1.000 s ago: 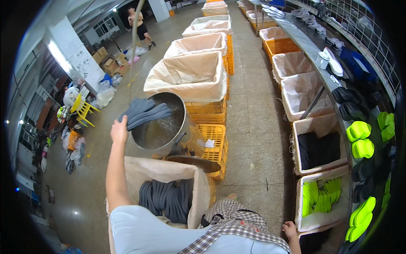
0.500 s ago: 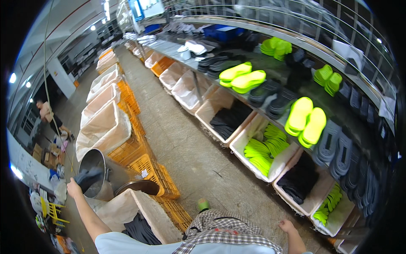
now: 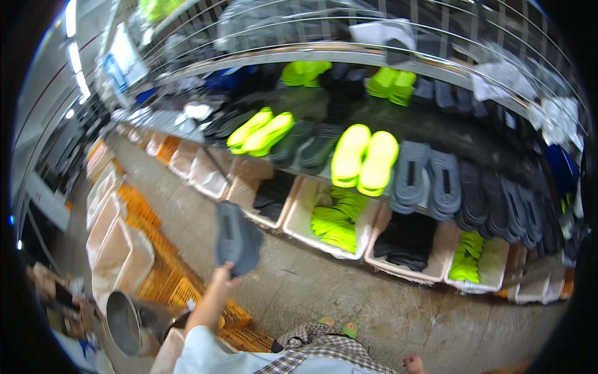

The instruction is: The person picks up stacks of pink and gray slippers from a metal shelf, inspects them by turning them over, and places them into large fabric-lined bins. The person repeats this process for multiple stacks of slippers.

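My left hand [image 3: 225,278] is closed on the end of grey shoe soles [image 3: 237,240], held up over the aisle. They overlap, and their number is hard to tell. My right hand [image 3: 412,363] hangs low by the bottom edge, fingers curled, with nothing seen in it. Across the aisle, bright yellow-green soles [image 3: 364,159] and grey soles [image 3: 427,174] lie in rows along a dark shelf [image 3: 367,115]. Beneath the shelf, lined bins hold green pieces [image 3: 336,218] and black pieces [image 3: 405,240].
An open metal drum [image 3: 128,324] stands at lower left, beside orange crates [image 3: 168,283] with pale liners [image 3: 118,249]. Between the two bin rows runs a concrete aisle [image 3: 299,268]. Wire mesh [image 3: 436,31] rises above the shelf.
My left hand has brought the grey soles from the drum's mouth rightward over the aisle. The view has turned right toward the shelf. My right hand stays low.
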Demonstrator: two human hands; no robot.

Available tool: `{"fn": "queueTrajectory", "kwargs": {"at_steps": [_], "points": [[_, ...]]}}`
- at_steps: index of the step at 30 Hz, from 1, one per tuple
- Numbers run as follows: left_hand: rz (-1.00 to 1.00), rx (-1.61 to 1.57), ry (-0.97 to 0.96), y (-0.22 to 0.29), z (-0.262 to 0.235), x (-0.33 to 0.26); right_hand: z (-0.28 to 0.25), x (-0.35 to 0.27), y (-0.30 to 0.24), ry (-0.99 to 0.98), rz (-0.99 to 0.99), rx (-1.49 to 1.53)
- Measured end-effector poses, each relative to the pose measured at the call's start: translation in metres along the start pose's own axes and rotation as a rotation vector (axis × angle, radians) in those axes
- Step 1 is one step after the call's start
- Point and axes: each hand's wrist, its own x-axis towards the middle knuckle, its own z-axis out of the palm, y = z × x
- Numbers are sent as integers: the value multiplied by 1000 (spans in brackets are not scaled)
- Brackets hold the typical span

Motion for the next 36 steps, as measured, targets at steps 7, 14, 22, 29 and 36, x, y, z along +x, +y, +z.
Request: {"fn": "queueTrajectory", "kwargs": {"at_steps": [7, 14, 22, 29, 36], "points": [[-839, 328, -732, -268, 293, -157, 33, -138, -2, 74, 8, 393], [-1365, 822, -1047, -471, 392, -395, 6, -189, 61, 476, 210, 844], [-1354, 1141, -1136, -656, 469, -640, -107, -211, 181, 605, 285, 950], [-1567, 1239, -1118, -823, 562, -806, -252, -132, 306, 672, 192, 1070], [-1621, 1328, -1094, -997, 669, -967, -452, -64, 468, 679, 208, 880]]}}
